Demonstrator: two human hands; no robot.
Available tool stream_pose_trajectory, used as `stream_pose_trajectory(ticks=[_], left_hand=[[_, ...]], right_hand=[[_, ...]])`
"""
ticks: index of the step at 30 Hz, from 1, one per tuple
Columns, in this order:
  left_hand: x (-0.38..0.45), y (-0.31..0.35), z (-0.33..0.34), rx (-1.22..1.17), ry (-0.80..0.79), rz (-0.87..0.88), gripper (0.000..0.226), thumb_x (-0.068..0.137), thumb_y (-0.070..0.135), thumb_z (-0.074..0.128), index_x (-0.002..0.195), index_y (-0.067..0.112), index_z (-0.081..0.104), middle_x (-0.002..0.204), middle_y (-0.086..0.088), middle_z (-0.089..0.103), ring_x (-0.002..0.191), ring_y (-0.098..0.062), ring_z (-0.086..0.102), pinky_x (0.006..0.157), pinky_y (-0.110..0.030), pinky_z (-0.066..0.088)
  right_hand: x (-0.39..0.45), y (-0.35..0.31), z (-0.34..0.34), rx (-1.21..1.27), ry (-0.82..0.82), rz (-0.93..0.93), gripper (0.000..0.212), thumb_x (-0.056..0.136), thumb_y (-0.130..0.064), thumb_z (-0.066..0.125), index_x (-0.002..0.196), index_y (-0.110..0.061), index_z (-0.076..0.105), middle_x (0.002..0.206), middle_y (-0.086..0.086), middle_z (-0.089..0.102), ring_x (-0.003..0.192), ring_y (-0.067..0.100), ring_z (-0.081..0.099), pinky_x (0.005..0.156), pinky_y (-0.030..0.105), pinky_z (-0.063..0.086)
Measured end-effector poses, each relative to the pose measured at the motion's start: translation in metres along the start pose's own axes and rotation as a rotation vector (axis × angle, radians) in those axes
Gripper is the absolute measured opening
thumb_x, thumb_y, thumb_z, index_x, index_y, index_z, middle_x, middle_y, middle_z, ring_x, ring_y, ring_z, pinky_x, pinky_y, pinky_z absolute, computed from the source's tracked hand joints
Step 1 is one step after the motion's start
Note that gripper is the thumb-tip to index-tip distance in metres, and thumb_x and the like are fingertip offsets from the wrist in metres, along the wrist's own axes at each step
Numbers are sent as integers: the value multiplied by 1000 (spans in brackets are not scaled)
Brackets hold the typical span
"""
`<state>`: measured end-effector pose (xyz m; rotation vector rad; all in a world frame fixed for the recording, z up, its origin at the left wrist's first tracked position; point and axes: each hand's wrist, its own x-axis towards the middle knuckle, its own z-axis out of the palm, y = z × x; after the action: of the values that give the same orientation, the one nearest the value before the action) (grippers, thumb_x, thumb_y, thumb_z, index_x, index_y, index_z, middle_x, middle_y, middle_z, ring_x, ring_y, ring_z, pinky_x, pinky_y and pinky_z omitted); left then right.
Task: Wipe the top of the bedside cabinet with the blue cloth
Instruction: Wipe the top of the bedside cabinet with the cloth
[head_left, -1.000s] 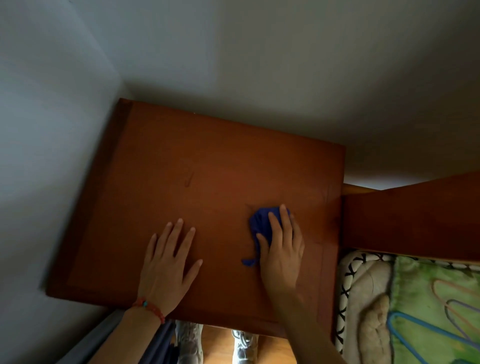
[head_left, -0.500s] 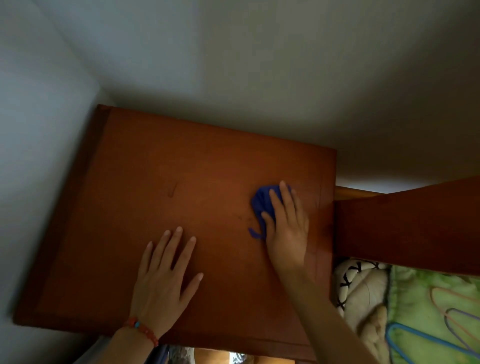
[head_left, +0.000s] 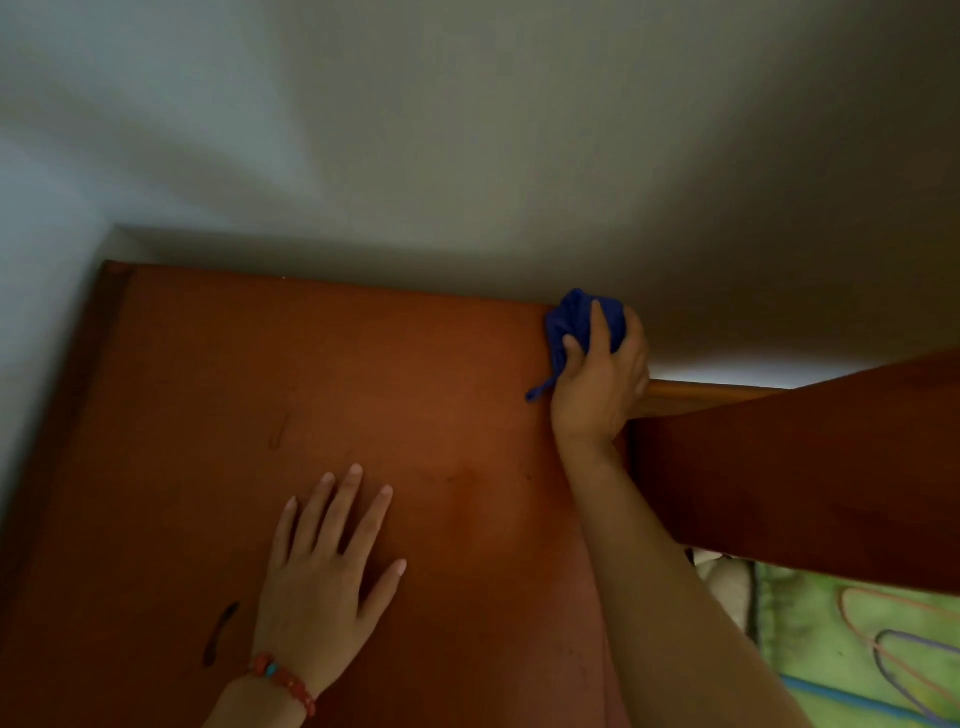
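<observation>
Your right hand (head_left: 597, 384) has pushed the bunched cloth (head_left: 576, 322) from mid-top to the cabinet's (head_left: 363, 395) far right corner — left hand (head_left: 322, 582) stays flat, empty; the left side looks unwiped.

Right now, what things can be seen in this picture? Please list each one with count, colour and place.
bedside cabinet: one, reddish-brown wood, in the wall corner, fills the lower left.
blue cloth: one, dark blue, bunched at the cabinet's far right corner, against the wall.
headboard: one, reddish-brown wood, right of the cabinet.
bedding: one, green with coloured loops, lower right.
walls: two, pale grey, behind and left.
bracelet: one, red with a turquoise bead, on the left wrist.
left hand: flat on the cabinet top, fingers spread.
right hand: grips the cloth.
</observation>
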<state>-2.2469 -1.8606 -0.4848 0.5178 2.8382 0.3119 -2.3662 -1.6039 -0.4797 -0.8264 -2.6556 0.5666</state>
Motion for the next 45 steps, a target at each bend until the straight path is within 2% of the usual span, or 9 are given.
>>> stream_pose_trajectory(ticks=[3,8,15,22,26,29,35,41,45], left_hand=[[-1,-3,1,-13,-21,2,63,90,60,23,141,25,30,148,-6,27,133,-28,25,108,-44,11],[0,0,-2,-45,-18,-8,62,90,61,21,140,25,34,146,-8,33,131,-30,29,108,-43,11],[0,-5,-4,-39,-31,14,62,90,60,22,140,25,33,146,-6,32,131,-28,28,109,-40,8],[0,-5,-6,-51,-60,3,63,90,61,21,141,26,30,149,-3,24,132,-27,26,109,-39,9],[-3,-24,-10,-43,-11,-14,67,88,63,25,143,25,27,151,-3,22,140,-18,8,111,-39,7],[-8,-51,-19,-25,29,-91,69,85,63,28,142,24,29,148,-6,27,140,-21,11,111,-38,2],[-17,-88,-24,-38,-3,-183,65,89,64,18,137,23,36,142,-11,36,129,-32,30,109,-39,6],[-19,-92,-21,-58,14,-149,64,90,62,16,134,22,38,140,-12,39,127,-33,32,107,-41,11],[-20,-91,-21,-86,41,-155,61,91,59,17,134,22,40,141,-13,40,128,-33,33,106,-45,16]], right_hand=[[-6,-20,13,57,21,35,42,89,-23,53,128,-12,52,141,22,40,129,38,36,104,46,29],[-20,-45,27,-29,-75,-410,46,84,-36,41,121,-16,58,130,19,55,114,35,55,89,44,46],[-4,-11,8,1,30,41,43,88,-25,56,129,-12,51,141,21,41,125,42,40,99,53,34],[-21,-48,26,-67,-99,-361,49,83,-41,41,122,-17,58,132,17,53,112,36,56,86,46,47],[-10,-23,19,-43,5,-80,48,89,-36,47,130,-13,50,139,22,44,120,42,45,95,50,39],[-23,-61,39,-22,62,44,46,83,-33,54,126,-15,54,137,19,47,116,42,48,91,51,41],[-45,-101,58,-61,-44,-383,48,82,-41,43,122,-20,58,132,14,54,108,36,57,85,44,48],[-53,-123,62,-14,23,69,48,84,-30,58,129,-17,51,142,15,42,120,41,44,94,50,37],[-75,-173,82,-12,-111,-354,47,79,-33,56,124,-18,57,135,14,51,112,40,53,87,49,45]])
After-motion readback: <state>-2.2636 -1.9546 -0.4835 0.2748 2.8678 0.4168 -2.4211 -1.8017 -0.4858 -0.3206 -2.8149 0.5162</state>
